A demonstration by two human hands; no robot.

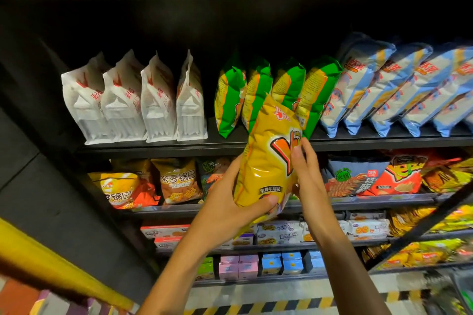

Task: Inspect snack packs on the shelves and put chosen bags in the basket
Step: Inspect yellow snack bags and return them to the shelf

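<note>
Holding the yellow snack bag (266,161) upright in front of the shelf (230,147), left hand (230,202) curled round its base, right hand (304,169) thumb pinching its side; slick puffy film could slip out, no basket visible.

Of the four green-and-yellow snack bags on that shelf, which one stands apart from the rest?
The leftmost green-and-yellow snack bag: a dark gap separates it from the other three, which lean against one another.
</note>
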